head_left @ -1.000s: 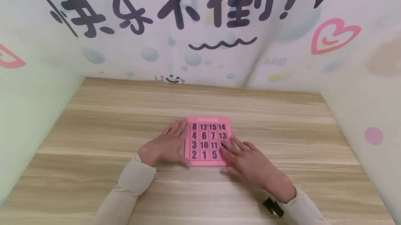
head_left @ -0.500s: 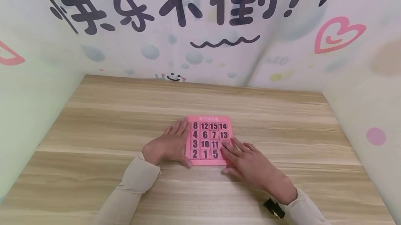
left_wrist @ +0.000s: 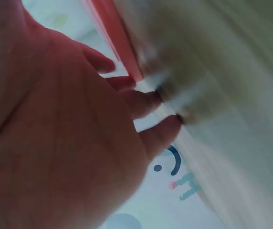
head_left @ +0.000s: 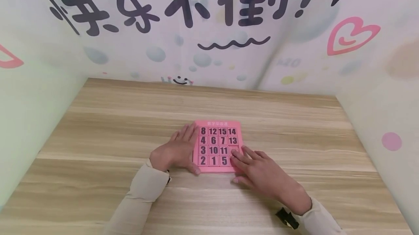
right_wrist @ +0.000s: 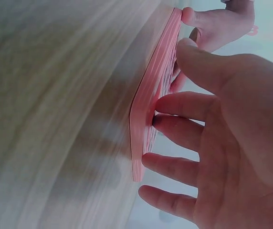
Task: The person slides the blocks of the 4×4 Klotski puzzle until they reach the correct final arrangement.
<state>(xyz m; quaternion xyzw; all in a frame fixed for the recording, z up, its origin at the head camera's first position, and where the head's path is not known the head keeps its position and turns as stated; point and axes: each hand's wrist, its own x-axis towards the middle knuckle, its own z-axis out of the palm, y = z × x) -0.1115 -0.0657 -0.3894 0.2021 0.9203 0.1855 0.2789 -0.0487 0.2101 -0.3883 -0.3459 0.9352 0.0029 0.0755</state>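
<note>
A pink number sliding puzzle (head_left: 217, 170) lies flat on the table in the head view, its tiles printed with black numbers. Along its left edge rests my left hand (head_left: 178, 151), fingers extended and thumb at the near left corner. My right hand (head_left: 265, 171) reaches in from the right, with fingertips on the tiles below the 13 tile (head_left: 233, 140). Those fingers hide the right end of the lower rows. In the right wrist view, the fingers lie lightly bent over the puzzle's pink side (right_wrist: 143, 112). The left wrist view shows straight fingers beside the pink edge (left_wrist: 115, 38).
The wood-grain table (head_left: 114, 118) extends around the puzzle. A white printed backdrop (head_left: 137, 60) with large dark characters rises at its far edge, and pale panels stand at both sides. A black strap piece (head_left: 287, 218) sits by the right wrist.
My right fingertips have shifted slightly toward the near side, uncovering a bit more below the 13 tile. The left hand stays against the puzzle's edge, and the visible numbers keep their order.
</note>
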